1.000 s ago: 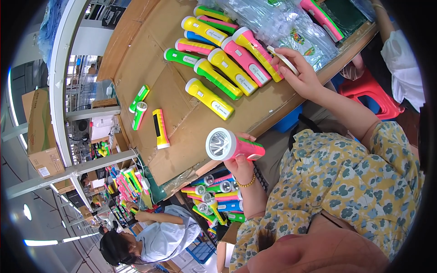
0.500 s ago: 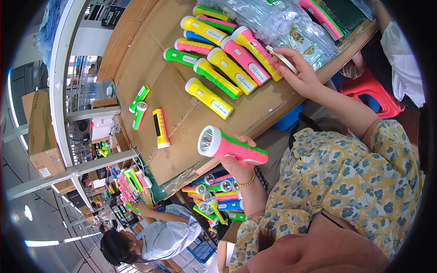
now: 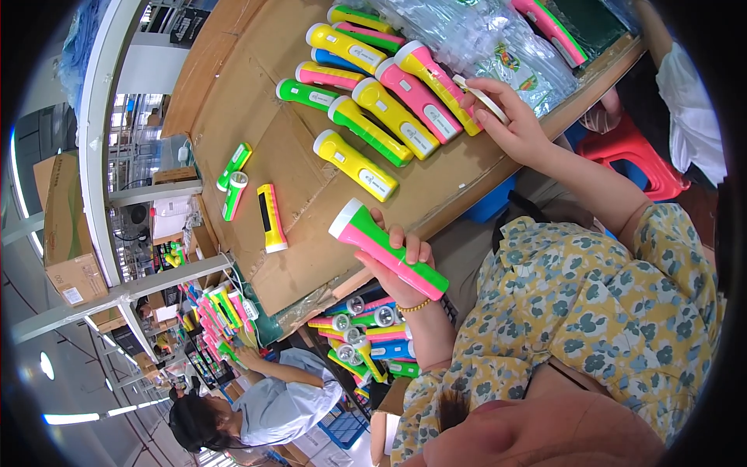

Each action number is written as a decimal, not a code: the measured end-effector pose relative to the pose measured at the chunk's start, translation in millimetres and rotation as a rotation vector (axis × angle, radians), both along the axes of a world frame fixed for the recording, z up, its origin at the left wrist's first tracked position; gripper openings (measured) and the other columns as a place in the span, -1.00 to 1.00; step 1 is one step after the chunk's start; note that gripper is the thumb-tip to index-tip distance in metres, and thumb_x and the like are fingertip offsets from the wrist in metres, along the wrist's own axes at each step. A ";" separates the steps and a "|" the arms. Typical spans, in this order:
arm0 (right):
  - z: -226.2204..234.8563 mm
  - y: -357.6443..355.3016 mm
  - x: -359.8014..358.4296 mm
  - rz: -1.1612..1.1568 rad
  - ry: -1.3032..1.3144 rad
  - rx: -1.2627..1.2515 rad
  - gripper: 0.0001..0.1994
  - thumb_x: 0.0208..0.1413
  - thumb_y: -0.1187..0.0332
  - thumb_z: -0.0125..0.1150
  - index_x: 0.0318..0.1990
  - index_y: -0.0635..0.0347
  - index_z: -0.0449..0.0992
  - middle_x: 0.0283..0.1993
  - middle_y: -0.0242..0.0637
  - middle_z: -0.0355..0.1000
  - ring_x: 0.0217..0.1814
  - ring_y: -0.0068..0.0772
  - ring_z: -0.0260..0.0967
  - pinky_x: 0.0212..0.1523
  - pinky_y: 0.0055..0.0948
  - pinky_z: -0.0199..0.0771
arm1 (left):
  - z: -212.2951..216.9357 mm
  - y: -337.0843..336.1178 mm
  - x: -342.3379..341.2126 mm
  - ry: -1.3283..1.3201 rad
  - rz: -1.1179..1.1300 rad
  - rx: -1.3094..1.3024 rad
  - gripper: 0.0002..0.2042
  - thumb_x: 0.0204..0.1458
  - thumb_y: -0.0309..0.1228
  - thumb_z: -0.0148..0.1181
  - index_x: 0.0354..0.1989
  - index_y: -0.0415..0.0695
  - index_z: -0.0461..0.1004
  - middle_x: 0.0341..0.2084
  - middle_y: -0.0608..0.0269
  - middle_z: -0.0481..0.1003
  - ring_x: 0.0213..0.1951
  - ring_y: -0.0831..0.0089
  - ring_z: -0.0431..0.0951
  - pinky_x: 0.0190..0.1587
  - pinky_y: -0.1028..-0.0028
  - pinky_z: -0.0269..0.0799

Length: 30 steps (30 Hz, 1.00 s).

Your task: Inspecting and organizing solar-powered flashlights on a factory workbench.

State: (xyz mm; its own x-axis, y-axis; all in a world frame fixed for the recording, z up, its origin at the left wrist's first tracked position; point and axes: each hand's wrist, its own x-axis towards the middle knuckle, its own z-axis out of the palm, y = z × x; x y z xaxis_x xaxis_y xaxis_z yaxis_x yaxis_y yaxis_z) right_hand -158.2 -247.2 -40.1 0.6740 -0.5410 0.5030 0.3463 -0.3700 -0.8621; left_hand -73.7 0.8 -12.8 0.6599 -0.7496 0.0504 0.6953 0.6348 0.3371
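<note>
My left hand [image 3: 401,265], with a beaded bracelet at its wrist, is closed around a pink and green flashlight [image 3: 389,247]. Its white head points up and to the left, and the lens is out of sight. In my right hand [image 3: 510,121] is a slim cream-white tool [image 3: 489,103] with a narrow tip; its exact kind does not show. That hand is beside a yellow and pink flashlight [image 3: 440,84] at the end of a group. Several more flashlights lie there, among them a pink one [image 3: 416,101] and a yellow one [image 3: 355,165] nearest my left hand.
Clear plastic bags [image 3: 506,58] lie at the table's far right. Three small flashlights, one yellow and pink [image 3: 271,218], rest on the cardboard-covered table [image 3: 288,167] at left. Below the edge, a bin holds several flashlights [image 3: 366,335]. A co-worker [image 3: 272,397] sits at lower left; a red stool [image 3: 634,163] stands right.
My left hand has turned the flashlight over: its lens faced into view before, and now its green and pink side shows. My right hand has stayed nearly still with the cream-white tool.
</note>
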 end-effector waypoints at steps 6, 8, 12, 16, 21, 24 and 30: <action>3.5 2.1 -1.0 0.002 0.023 0.050 -0.62 0.17 0.53 -0.08 0.16 0.19 0.19 -0.09 -0.30 0.34 -0.04 -0.56 0.27 -0.01 -0.57 0.27 | 0.8 0.9 0.2 0.016 -0.032 -0.036 -0.42 0.19 0.05 -0.18 0.26 -0.04 -0.01 -0.35 0.28 0.39 -0.50 0.50 0.37 -0.38 0.44 0.34; 3.9 2.4 -0.9 -0.008 0.022 0.064 -0.64 0.17 0.52 -0.06 0.14 0.19 0.22 -0.11 -0.33 0.36 0.00 -0.53 0.29 0.02 -0.54 0.28 | -3.3 2.3 1.1 -0.041 -0.034 -0.031 -0.42 0.19 0.04 -0.18 0.26 -0.04 -0.01 -0.34 0.28 0.40 -0.50 0.50 0.37 -0.39 0.44 0.34; 3.5 2.0 -0.7 -0.002 0.017 0.066 -0.63 0.18 0.52 -0.06 0.15 0.19 0.21 -0.11 -0.32 0.36 -0.01 -0.55 0.29 0.00 -0.56 0.29 | -4.1 2.2 -1.3 -0.073 -0.024 -0.033 -0.42 0.19 0.03 -0.16 0.26 -0.05 -0.01 -0.35 0.28 0.40 -0.52 0.52 0.36 -0.38 0.45 0.33; 0.9 1.4 -0.5 -0.004 0.010 0.063 -0.63 0.18 0.52 -0.07 0.15 0.18 0.20 -0.10 -0.32 0.36 -0.01 -0.56 0.29 -0.02 -0.57 0.30 | -1.3 0.0 0.1 0.099 -0.093 -0.093 -0.42 0.18 0.04 -0.15 0.26 -0.05 0.00 -0.34 0.31 0.39 -0.50 0.54 0.36 -0.35 0.47 0.32; 1.5 1.5 0.0 0.004 0.012 0.056 -0.63 0.18 0.52 -0.08 0.16 0.17 0.20 -0.09 -0.33 0.36 -0.01 -0.57 0.29 -0.01 -0.57 0.30 | 1.8 -1.7 4.6 0.331 -0.107 -0.129 -0.38 0.16 0.05 -0.13 0.30 -0.01 -0.02 -0.24 0.36 0.34 -0.34 0.51 0.36 -0.28 0.44 0.37; 0.4 1.6 0.5 0.001 0.008 0.053 -0.63 0.18 0.52 -0.08 0.16 0.16 0.20 -0.09 -0.33 0.36 -0.01 -0.57 0.28 0.00 -0.57 0.29 | 3.4 0.0 11.2 0.396 -0.162 -0.207 -0.43 0.19 -0.12 -0.14 0.31 -0.10 -0.05 -0.07 0.24 0.30 -0.13 0.39 0.35 -0.05 0.32 0.32; -0.2 1.3 0.6 -0.001 0.000 0.059 -0.63 0.18 0.51 -0.08 0.15 0.15 0.20 -0.09 -0.33 0.36 -0.02 -0.57 0.28 -0.02 -0.57 0.29 | 8.3 1.6 13.9 0.506 -0.087 -0.174 -0.50 0.18 -0.35 -0.22 0.30 -0.18 -0.02 0.22 0.07 0.13 0.24 0.22 0.15 0.25 0.16 0.08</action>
